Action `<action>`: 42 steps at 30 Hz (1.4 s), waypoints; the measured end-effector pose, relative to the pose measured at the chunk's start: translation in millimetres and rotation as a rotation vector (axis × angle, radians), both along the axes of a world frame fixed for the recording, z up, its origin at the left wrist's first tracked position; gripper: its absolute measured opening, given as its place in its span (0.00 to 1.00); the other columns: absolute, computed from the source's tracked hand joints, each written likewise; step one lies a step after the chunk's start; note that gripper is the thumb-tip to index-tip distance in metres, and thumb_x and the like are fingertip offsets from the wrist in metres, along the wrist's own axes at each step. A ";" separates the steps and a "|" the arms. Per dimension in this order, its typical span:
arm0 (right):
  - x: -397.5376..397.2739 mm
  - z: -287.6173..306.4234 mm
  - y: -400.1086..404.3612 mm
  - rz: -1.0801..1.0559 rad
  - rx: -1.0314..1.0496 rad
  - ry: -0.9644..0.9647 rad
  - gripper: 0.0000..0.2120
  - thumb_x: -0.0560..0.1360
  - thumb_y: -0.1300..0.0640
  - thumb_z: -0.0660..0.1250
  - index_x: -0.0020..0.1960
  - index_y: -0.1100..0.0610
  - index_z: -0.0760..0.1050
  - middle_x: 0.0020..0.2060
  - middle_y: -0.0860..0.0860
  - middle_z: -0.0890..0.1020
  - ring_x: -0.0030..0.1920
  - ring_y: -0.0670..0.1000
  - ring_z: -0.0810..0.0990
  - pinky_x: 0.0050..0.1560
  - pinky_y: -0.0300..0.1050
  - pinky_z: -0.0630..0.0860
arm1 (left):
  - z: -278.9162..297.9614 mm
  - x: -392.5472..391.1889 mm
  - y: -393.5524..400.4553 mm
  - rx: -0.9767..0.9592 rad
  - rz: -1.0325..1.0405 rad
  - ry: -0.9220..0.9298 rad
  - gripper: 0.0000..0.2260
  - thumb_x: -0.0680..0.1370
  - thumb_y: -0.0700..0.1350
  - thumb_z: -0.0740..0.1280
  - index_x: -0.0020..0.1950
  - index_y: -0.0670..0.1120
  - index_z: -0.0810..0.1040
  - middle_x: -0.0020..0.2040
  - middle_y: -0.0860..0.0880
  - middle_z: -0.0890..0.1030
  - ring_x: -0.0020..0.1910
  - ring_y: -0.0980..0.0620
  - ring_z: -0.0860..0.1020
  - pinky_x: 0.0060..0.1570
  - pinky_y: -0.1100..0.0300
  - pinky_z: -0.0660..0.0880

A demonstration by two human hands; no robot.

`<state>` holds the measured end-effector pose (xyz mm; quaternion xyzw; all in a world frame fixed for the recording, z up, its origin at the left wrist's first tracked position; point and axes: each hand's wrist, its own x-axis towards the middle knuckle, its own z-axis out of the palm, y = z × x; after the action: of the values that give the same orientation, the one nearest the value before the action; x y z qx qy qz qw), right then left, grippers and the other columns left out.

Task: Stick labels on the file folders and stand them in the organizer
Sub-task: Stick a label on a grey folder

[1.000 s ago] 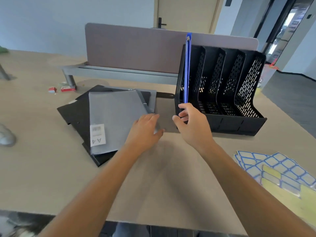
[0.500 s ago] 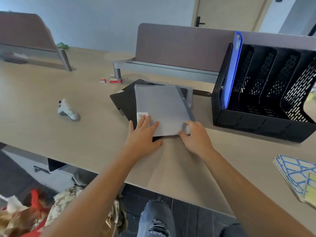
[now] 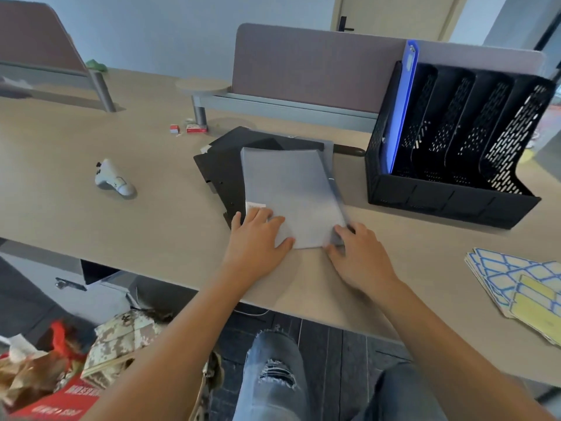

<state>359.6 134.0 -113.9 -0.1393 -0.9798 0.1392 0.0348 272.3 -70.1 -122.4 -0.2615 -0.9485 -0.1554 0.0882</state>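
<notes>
A grey file folder (image 3: 291, 189) lies on top of a black folder (image 3: 221, 165) in the middle of the table. My left hand (image 3: 258, 238) lies flat on its near left corner, partly covering a white sticker. At the near right corner my right hand (image 3: 358, 256) pinches the folder by its spine edge. A blue folder (image 3: 400, 107) stands upright in the leftmost slot of the black mesh organizer (image 3: 449, 205) at the right. Sheets of blue and yellow labels (image 3: 516, 284) lie fanned at the table's right edge.
A white handheld device (image 3: 113, 179) lies on the table at the left. Two small red boxes (image 3: 195, 128) sit by the leg of the grey divider panel (image 3: 303, 65). Bags and clutter are on the floor under the table's near edge.
My right hand left the organizer and came to the grey folder's near right corner. My left hand moved to its near left corner, and the folder slid toward me. The view swung left.
</notes>
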 end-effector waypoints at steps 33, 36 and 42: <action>273.0 -32.2 100.7 -0.319 -0.162 0.337 0.17 0.84 0.45 0.63 0.67 0.52 0.78 0.70 0.50 0.74 0.72 0.53 0.70 0.73 0.51 0.67 | 6.1 146.7 165.8 -0.144 -0.339 -0.096 0.22 0.77 0.67 0.60 0.66 0.57 0.74 0.68 0.54 0.73 0.72 0.49 0.66 0.74 0.38 0.53; 271.6 -30.4 116.8 -0.348 -0.176 0.378 0.18 0.83 0.46 0.65 0.67 0.54 0.79 0.71 0.52 0.76 0.73 0.54 0.71 0.74 0.52 0.67 | 17.8 152.1 187.3 -0.133 -0.342 -0.089 0.22 0.78 0.64 0.62 0.68 0.54 0.75 0.69 0.51 0.73 0.71 0.46 0.69 0.74 0.41 0.58; 268.5 -22.8 168.2 -0.439 -0.140 0.402 0.17 0.81 0.52 0.71 0.68 0.57 0.79 0.69 0.54 0.77 0.71 0.56 0.73 0.72 0.53 0.68 | 31.9 168.7 249.2 -0.075 -0.490 -0.108 0.23 0.79 0.63 0.62 0.69 0.51 0.75 0.67 0.49 0.75 0.68 0.47 0.71 0.68 0.48 0.67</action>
<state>628.1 302.2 -136.7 -0.3193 -0.8879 0.2201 0.2475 441.0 179.1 -90.6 -0.4778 -0.8653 -0.1508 -0.0124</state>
